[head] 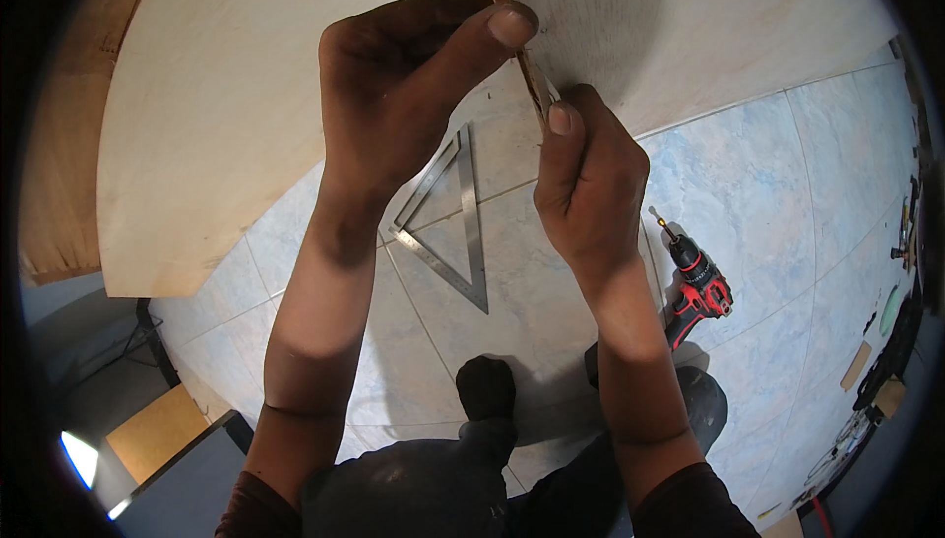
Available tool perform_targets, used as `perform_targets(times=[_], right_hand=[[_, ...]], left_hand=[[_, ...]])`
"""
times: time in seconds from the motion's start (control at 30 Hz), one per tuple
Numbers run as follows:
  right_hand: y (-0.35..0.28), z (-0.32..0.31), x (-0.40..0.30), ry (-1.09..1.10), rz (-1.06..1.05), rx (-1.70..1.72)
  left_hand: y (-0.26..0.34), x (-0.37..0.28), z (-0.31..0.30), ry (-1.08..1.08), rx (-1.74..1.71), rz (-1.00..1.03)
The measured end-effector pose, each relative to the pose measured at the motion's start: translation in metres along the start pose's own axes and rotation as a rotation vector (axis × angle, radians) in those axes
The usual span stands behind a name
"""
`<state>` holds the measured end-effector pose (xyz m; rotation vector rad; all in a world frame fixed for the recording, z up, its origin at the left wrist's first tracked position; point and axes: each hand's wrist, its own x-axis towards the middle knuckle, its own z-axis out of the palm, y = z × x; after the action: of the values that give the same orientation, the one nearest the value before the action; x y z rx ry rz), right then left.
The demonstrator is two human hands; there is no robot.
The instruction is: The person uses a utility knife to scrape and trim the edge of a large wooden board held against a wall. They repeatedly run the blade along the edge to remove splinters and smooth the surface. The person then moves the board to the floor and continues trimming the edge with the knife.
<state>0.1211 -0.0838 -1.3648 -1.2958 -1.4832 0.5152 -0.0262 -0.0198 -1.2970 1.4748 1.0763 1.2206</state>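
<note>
My left hand (pixel 399 80) grips the narrow edge of an upright plywood panel (pixel 709 21), thumb on the edge and fingers mostly hidden. Just below it, my right hand (pixel 594 176) pinches a thin, pointed, pale sliver (pixel 547 85) against that same edge, with the thumb on top. Whether the sliver is a blade or a strip of wood I cannot tell. The panel edge (pixel 530 84) looks rough and splintered between the two hands. Beneath them on the floor lies a triangular metal square (pixel 469 206).
A red and black cordless drill (pixel 698 283) with a bit lies right of my right forearm. Another plywood sheet (pixel 214 117) stands at the left. Several small tools and scraps, including a wood piece (pixel 856 366), line the right rim of the tiled floor (pixel 768 243).
</note>
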Motion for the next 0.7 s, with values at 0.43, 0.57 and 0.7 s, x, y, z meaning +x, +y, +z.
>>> perform_targets(times=[0.43, 0.57, 0.7], right_hand=[[0.006, 0.002, -0.005, -0.017, 0.008, -0.001], [0.013, 0.004, -0.011, -0.017, 0.014, -0.013], [0.015, 0.007, -0.014, -0.012, 0.036, 0.005]], left_hand=[[-0.001, 0.002, 0.003, 0.0, -0.06, 0.029], [0.0, 0.0, 0.002, 0.011, -0.021, 0.032], [-0.001, 0.002, 0.004, 0.014, -0.046, 0.041]])
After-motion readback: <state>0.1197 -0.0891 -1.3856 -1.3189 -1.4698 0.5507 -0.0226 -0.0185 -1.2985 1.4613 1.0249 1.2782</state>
